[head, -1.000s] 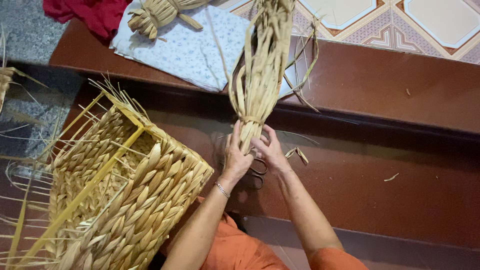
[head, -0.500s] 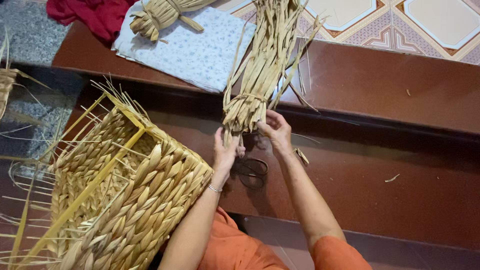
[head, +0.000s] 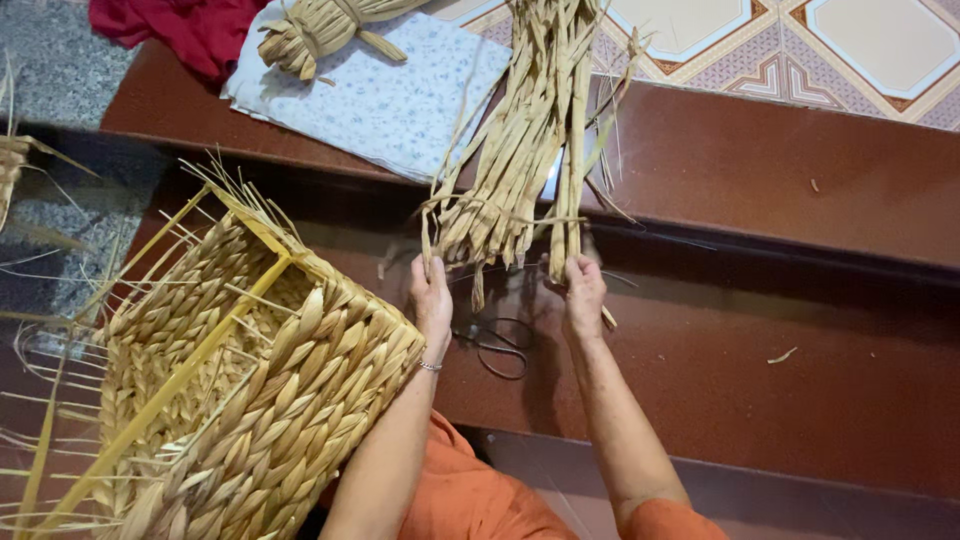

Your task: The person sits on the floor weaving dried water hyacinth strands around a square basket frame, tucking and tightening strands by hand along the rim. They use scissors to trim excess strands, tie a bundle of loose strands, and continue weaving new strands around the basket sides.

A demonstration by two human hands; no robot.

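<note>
Two bare hands work at the lower ends of a bundle of dried straw stalks (head: 520,150) on a brown step.

One head view shows it all: the left hand (head: 432,300) is closed on the cut ends of the thicker part of the bundle, and the right hand (head: 583,292) is closed on a thinner clutch of stalks just beside it, so the bundle splits in two at the bottom. The stalks run up and away across the brown step (head: 800,190) onto a pale flowered cloth (head: 390,100). A pair of black scissors (head: 497,345) lies on the lower step between the two wrists. A half-woven straw basket (head: 250,390) with a yellow frame lies tilted near the left forearm. A tied straw bundle (head: 320,25) rests on the cloth, with a red cloth (head: 190,25) beside it.
</note>
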